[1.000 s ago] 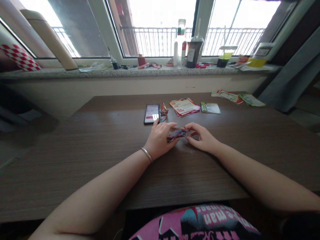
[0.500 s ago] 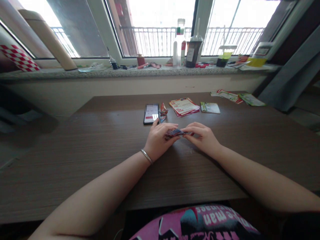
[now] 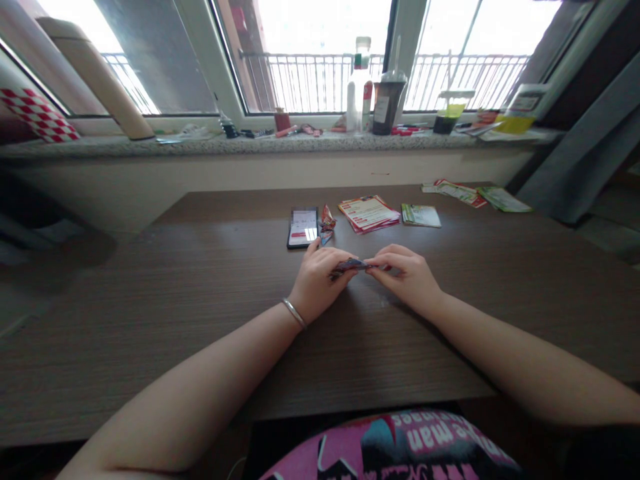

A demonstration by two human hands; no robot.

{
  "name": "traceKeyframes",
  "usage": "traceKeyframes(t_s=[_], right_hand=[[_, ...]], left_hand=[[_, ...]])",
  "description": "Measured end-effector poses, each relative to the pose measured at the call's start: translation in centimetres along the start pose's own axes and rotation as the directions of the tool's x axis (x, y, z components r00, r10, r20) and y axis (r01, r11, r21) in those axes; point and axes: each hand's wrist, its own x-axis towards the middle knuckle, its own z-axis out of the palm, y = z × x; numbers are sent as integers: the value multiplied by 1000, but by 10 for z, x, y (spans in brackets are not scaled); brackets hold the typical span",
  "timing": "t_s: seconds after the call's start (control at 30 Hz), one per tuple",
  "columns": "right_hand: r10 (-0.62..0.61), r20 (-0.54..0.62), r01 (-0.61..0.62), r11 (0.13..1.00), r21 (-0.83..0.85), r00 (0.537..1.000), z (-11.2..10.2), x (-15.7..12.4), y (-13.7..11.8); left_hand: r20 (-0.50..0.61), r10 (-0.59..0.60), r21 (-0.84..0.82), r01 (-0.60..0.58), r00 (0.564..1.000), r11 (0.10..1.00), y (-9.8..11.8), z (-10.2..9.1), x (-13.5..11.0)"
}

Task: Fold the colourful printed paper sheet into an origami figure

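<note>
My left hand [image 3: 316, 281] and my right hand [image 3: 406, 273] meet over the middle of the brown wooden table [image 3: 200, 300]. Both pinch a small piece of folded colourful paper [image 3: 350, 265] between them, held nearly flat just above the tabletop. A silver bracelet sits on my left wrist. Just beyond my left hand lies a phone [image 3: 303, 227] with its screen lit, and beside it stands a small folded paper figure [image 3: 327, 224].
A stack of red-and-white leaflets [image 3: 369, 213] and a green card [image 3: 421, 215] lie past my hands. More leaflets [image 3: 470, 193] lie at the far right. The windowsill [image 3: 250, 143] holds a bottle [image 3: 356, 87], drink cups [image 3: 388, 100] and small items.
The folded paper has been turned from facing me to nearly flat, and my right fingers have closed in over its right end. My arms have hardly moved.
</note>
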Motion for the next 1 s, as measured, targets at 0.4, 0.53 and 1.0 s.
traceKeyframes(t_s=[0.4,0.53,1.0], right_hand=[[18,-29,-22,990,-139,999,1,-1,-3],[-3,-26,-3,973,-233,1000,-1,-1,-4],[-155,-82,151,987,-61,984,-2,1,0]], left_hand=[[15,64,-39,-64,998,997,1,1,-3],[-50,79,-42,-82,996,996,6,-4,-2],[-199,60,-31,-68,978,997,2,-1,2]])
